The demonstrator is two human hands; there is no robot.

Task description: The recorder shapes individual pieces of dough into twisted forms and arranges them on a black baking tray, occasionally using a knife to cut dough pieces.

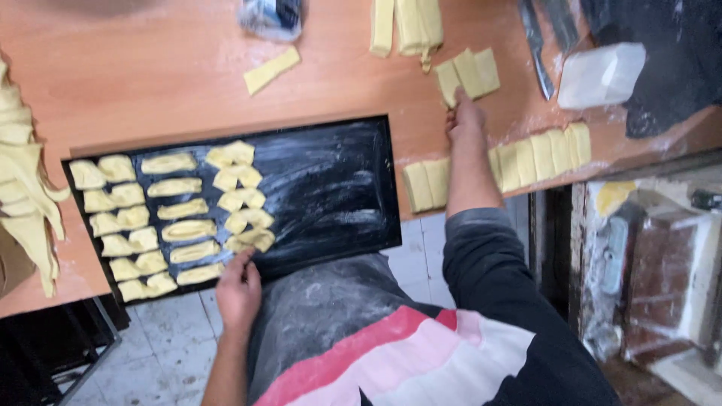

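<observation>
A black floured baking tray point(331, 188) lies on the orange table, its left half filled with several folded pale dough pieces point(180, 207) in rows. My left hand point(238, 288) rests at the tray's near edge, fingertips touching the lowest folded piece point(252, 240). My right hand point(466, 124) reaches across the table and touches a small group of cut dough rectangles point(468, 74). A row of more cut rectangles point(538, 154) lies along the table's near edge beside my right forearm.
Long dough strips point(406, 24) lie at the far edge, one loose piece point(271, 70) near a plastic bag point(272, 16). A knife point(535, 45) and a white block point(600, 74) sit at right. Piled dough point(22, 188) hangs at left. Tiled floor shows below.
</observation>
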